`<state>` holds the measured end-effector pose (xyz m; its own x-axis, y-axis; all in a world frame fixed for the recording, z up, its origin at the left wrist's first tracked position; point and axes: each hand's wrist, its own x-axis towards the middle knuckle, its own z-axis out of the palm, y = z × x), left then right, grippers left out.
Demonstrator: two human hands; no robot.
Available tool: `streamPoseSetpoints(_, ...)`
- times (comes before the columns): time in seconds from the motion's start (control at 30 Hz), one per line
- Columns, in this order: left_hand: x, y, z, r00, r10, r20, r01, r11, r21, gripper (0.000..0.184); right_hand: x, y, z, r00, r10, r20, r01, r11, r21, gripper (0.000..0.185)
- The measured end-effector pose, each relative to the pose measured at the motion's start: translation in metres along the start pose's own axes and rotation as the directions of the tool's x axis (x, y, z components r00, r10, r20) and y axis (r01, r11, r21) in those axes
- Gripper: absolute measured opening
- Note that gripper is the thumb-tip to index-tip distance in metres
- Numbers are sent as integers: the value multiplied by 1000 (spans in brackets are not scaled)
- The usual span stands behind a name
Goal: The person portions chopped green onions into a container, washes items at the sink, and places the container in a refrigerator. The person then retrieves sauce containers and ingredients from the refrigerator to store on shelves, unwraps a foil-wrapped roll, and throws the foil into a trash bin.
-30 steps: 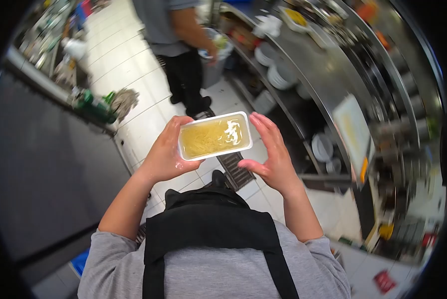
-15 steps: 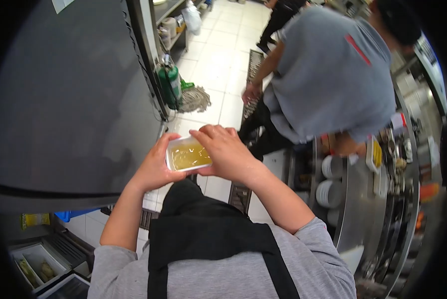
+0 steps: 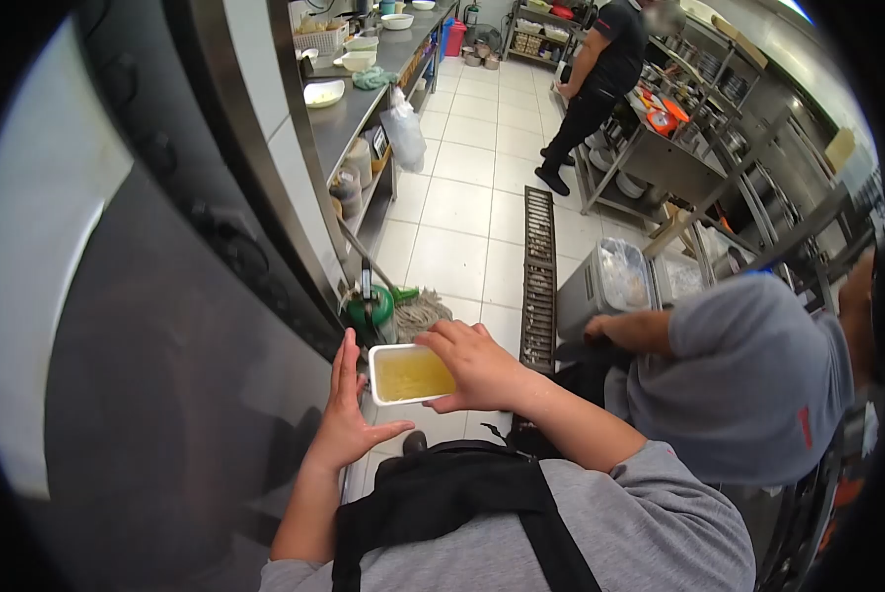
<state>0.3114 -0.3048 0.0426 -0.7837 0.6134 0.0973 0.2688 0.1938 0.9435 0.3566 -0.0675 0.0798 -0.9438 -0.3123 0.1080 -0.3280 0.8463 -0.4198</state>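
Observation:
A white rectangular tub [image 3: 376, 387] with yellowish liquid [image 3: 410, 378] in it is held out in front of my body. My right hand [image 3: 477, 367] grips its right end, fingers over the far rim and thumb near the front. Just left of the tub, my left hand [image 3: 344, 409] is spread, with thumb and fingers apart. A small gap shows between its palm and the tub's left wall. What the liquid is, I cannot tell.
A mop head [image 3: 421, 314] and a green cylinder [image 3: 368, 308] stand on the floor ahead. A co-worker in a grey shirt [image 3: 748, 380] bends close on my right. Another person in black [image 3: 605, 79] stands farther off. A floor grate [image 3: 539, 276] runs ahead; a dark panel [image 3: 196, 395] is at left.
My left hand has come off the tub and opened; my right hand still holds it. The liquid looks calmer. My view has shifted forward along the aisle, and the grey-shirted co-worker appears lower right.

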Motion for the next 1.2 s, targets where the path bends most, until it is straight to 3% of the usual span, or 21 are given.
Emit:
streamPoseSetpoints(0.03, 22, 0, -4, 998, 41, -54, -36, 995, 90, 134, 17, 18, -10, 999, 29, -32, -29, 1000, 3, 83)
streamPoseSetpoints(0.17, 109, -16, -6, 981, 5, -195, -15, 999, -51, 122, 78, 96, -56, 990, 137, -36, -136, 990, 29, 74)
streamPoseSetpoints(0.2, 132, -11, 0, 959, -22, -282, -29, 984, -178, 96, 93, 119, -66, 990, 137, -43, -137, 991, 9, 72)
streamPoseSetpoints(0.23, 154, -26, 1, 959, -12, -284, -37, 985, -166, 96, 107, 142, -77, 990, 130, -56, -130, 992, 11, 72)
streamPoseSetpoints(0.3, 206, -54, 3, 939, 164, -302, -137, 985, 108, 50, 141, 189, -104, 980, 201, 16, -200, 979, -35, 73)
streamPoseSetpoints(0.37, 253, -41, 12, 936, -43, -348, 43, 999, -8, 13, 173, 240, -123, 985, 173, -11, -174, 984, -43, 72)
streamPoseSetpoints(0.43, 303, -51, 18, 933, -7, -360, 78, 980, 183, 6, 209, 293, -148, 989, 133, -58, -136, 990, -47, 71)
streamPoseSetpoints(0.5, 348, -64, 30, 912, -149, -382, 204, 973, 107, 5, 244, 345, -175, 993, 97, -62, -99, 994, -42, 70)
streamPoseSetpoints(0.53, 368, -78, 31, 922, -114, -369, 208, 951, 227, 7, 263, 368, -189, 994, 105, -42, -106, 993, -42, 71)
streamPoseSetpoints(0.63, 424, -101, 39, 938, -119, -324, 228, 918, 323, 16, 320, 431, -226, 994, 110, -19, -111, 992, -54, 72)
streamPoseSetpoints(0.73, 490, -116, 42, 875, -187, -446, 311, 924, 222, 19, 381, 498, -249, 987, 90, -135, -94, 995, -19, 68)
streamPoseSetpoints(0.77, 513, -129, 38, 874, -228, -430, 364, 892, 267, 17, 402, 520, -255, 989, 84, -118, -88, 996, -24, 68)
streamPoseSetpoints(0.83, 578, -150, 34, 878, -106, -467, 247, 936, 251, 12, 442, 561, -270, 984, 111, -142, -117, 993, -34, 67)
streamPoseSetpoints(0.97, 745, -179, 3, 911, -69, -406, 188, 947, 261, 43, 521, 642, -300, 980, 128, -151, -134, 991, -29, 70)
streamPoseSetpoints(1.03, 843, -230, -22, 888, 126, -443, 133, 851, 508, 50, 566, 688, -318, 976, 123, -180, -133, 990, -44, 70)
streamPoseSetpoints(1.2, 1057, -287, -91, 777, 191, -600, 285, 743, 606, 55, 649, 766, -365, 960, 202, -192, -213, 976, -40, 72)
